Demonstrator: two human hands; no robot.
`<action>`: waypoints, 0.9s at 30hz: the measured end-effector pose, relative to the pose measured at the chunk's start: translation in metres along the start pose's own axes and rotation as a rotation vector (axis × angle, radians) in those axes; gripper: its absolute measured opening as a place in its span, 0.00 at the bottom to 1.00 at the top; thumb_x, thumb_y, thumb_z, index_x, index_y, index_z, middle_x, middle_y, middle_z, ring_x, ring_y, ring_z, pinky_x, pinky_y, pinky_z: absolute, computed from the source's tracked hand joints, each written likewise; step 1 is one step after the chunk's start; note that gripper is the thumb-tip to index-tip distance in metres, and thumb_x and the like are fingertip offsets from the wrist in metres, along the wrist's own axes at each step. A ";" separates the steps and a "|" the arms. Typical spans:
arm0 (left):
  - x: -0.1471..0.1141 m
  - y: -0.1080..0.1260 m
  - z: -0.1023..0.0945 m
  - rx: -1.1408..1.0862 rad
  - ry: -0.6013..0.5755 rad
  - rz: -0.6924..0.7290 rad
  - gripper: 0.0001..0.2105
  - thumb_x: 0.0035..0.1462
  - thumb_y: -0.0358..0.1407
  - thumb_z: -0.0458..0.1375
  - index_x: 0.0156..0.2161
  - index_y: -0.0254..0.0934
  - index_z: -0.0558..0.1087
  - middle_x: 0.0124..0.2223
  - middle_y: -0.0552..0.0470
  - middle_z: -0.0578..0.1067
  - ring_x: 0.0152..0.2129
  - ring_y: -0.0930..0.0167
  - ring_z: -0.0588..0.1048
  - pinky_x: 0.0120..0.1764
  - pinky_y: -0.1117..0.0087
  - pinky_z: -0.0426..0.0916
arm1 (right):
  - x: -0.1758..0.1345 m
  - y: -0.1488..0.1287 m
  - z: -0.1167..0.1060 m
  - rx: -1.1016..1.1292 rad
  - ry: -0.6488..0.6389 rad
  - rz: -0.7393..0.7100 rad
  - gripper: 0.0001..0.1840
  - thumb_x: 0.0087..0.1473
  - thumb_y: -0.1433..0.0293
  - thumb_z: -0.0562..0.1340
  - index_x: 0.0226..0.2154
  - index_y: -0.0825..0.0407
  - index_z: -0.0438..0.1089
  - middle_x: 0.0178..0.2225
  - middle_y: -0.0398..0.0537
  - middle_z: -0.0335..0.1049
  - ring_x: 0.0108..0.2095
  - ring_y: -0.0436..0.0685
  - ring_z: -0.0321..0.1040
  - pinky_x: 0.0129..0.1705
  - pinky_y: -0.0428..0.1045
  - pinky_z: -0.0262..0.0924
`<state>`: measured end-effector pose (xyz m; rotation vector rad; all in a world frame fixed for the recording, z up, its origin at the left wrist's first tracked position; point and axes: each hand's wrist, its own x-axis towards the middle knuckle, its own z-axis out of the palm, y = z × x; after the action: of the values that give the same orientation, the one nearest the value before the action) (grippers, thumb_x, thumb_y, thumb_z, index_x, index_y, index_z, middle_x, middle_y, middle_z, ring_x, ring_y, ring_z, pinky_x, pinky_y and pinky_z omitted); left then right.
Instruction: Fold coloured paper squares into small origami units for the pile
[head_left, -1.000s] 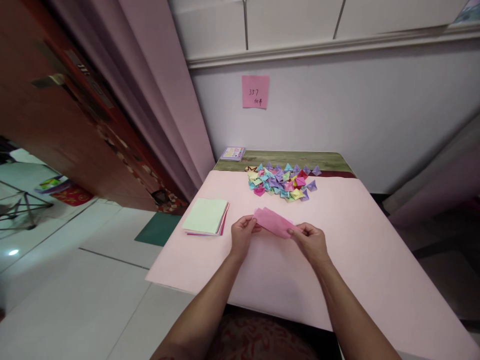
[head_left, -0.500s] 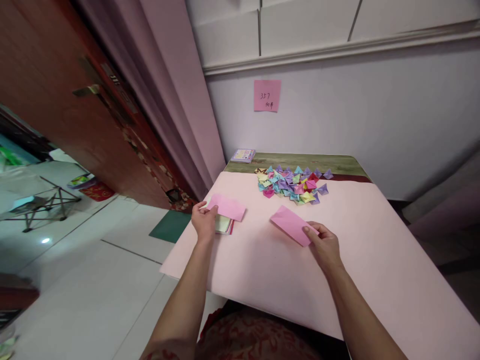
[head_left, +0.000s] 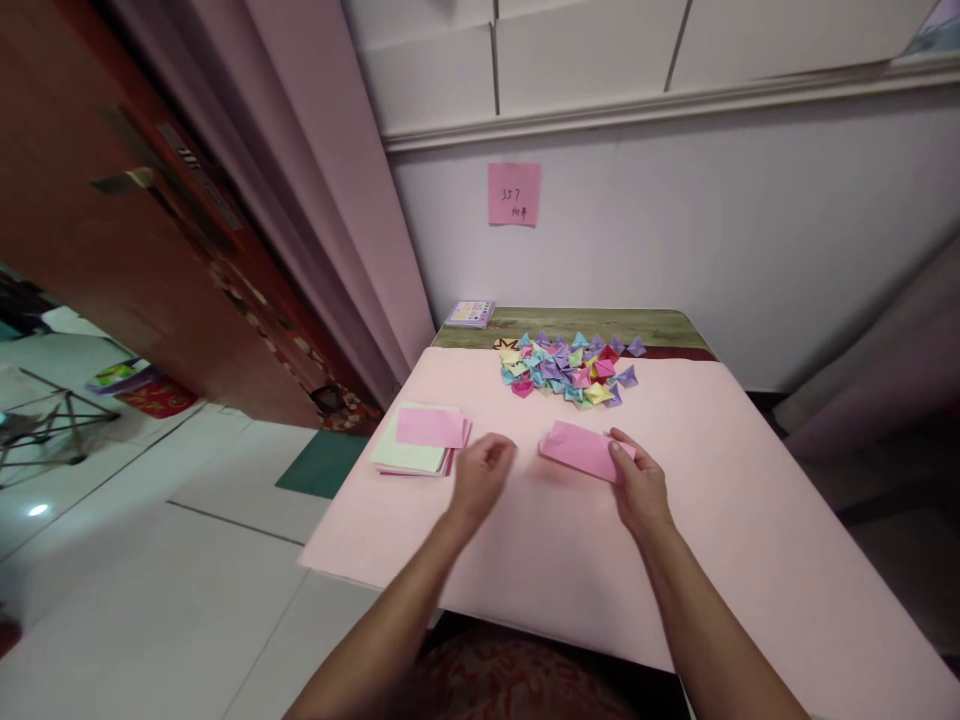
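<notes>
Pink slips, qty 2, now parted: laid slip (head_left: 430, 427), held over the paper stack (head_left: 405, 457) by the left hand (head_left: 481, 476) half a sec. ago, has been set down on it, ctr-left of frame; held slip (head_left: 579, 450) is pinched at frame ctr betw. thumb & fingers of the right hand (head_left: 643, 487). Left hand has been drawn back toward ctr, fingers part-curled, nothing seen in it; blurred, so whether fingertips meet can't be told. Upshot, as judged: one pc. parked, one pc. in work, one of the hands freed. Slips: thin matte paper, oblong, straight-edged; no. of plies in held slip unclear. Paper stack: squarish sheets, pale green uppermost, red & white edges showing, not quite squared up. Folded pcs. (head_left: 561, 368), not countable, heaped just above ctr: small, crisp, pointed, creased paper, asst. colours incl. lilac, aqua, yellow, hot pink. Worktop (head_left: 570, 590): smooth pale-pink covering, material n/k, w/ green wood-grain strip (head_left: 630, 320) bared at far edge. Pink note (head_left: 514, 194), upper ctr: flat square, handwritten, fixed to pale wall (head_left: 637, 220). Curtain (head_left: 330, 190), upper left: mauve, softly pleated fabric.
</notes>
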<state>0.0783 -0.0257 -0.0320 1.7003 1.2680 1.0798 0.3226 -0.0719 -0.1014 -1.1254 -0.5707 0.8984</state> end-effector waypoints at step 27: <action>0.015 -0.006 0.120 -0.837 -0.161 -0.378 0.21 0.41 0.44 0.71 0.35 0.28 0.76 0.28 0.45 0.79 0.22 0.67 0.76 0.27 0.65 0.74 | -0.007 -0.017 0.005 -0.210 -0.126 -0.096 0.28 0.54 0.60 0.65 0.56 0.49 0.65 0.31 0.45 0.73 0.27 0.53 0.70 0.30 0.49 0.67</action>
<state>0.1902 -0.0188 -0.0787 0.8527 0.8058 1.0114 0.3206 -0.0776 -0.0834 -1.2242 -0.8320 0.8438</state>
